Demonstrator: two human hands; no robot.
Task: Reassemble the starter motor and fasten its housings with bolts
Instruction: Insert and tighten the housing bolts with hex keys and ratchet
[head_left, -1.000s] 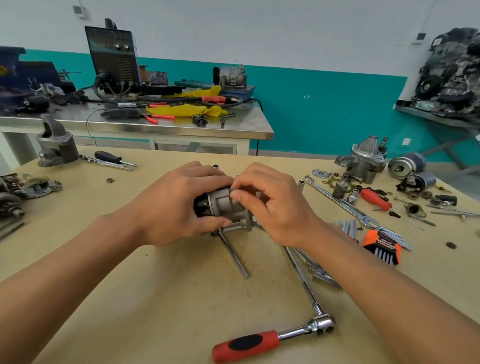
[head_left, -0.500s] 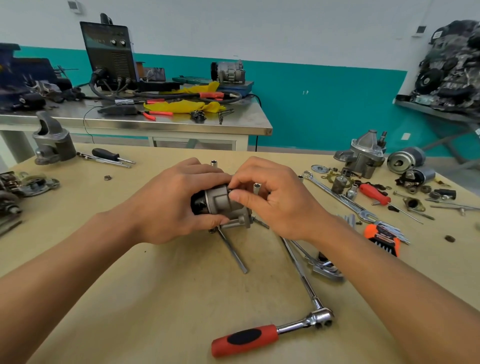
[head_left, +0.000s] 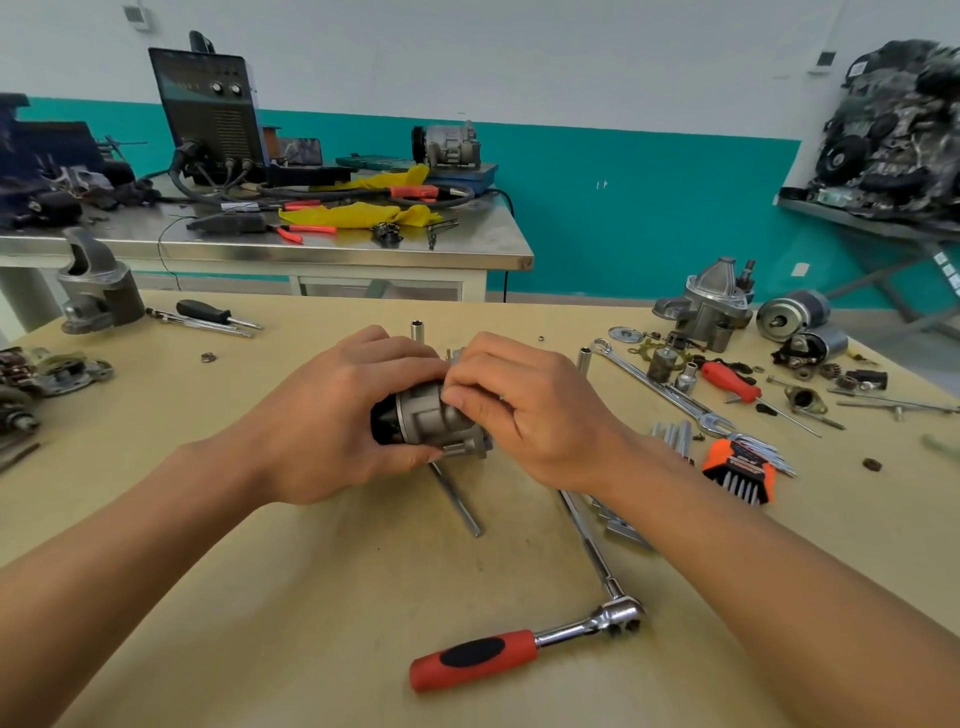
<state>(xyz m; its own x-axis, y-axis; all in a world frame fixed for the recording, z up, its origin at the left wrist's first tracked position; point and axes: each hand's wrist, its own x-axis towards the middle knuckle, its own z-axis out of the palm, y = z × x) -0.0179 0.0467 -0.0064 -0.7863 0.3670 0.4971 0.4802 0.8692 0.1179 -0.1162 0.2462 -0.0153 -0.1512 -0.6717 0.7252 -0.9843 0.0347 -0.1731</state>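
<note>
1. Head view, centre of the frame: the starter motor (head_left: 431, 421) is held just above the tan counter (head_left: 260, 597), lying on its side with its dark end toward the left.
2. The left hand (head_left: 343, 415) wraps its body, fingers curled over the top and thumb underneath.
3. The right hand (head_left: 535, 410) has its fingers bent, and thumb and forefinger pinch the upper rim of the grey housing. I cannot tell whether a bolt sits under them.
4. Open counter surface runs between the two forearms to the bottom of the frame, broken by one ratchet (head_left: 519, 644) with a red grip at lower centre and one thin bar (head_left: 457, 501) just below the motor.
5. The counter's far edge passes behind the hands. Beyond a gap stands a steel counter (head_left: 363, 254) at upper left.
6. The right edge slants down past a crowded patch: one spanner (head_left: 660, 389), one red-handled screwdriver (head_left: 730, 382), one orange hex-key set (head_left: 737, 470).
7. Two sockets stand upright, one (head_left: 417, 330) behind the left hand, one (head_left: 584, 358) beside the right.
</note>
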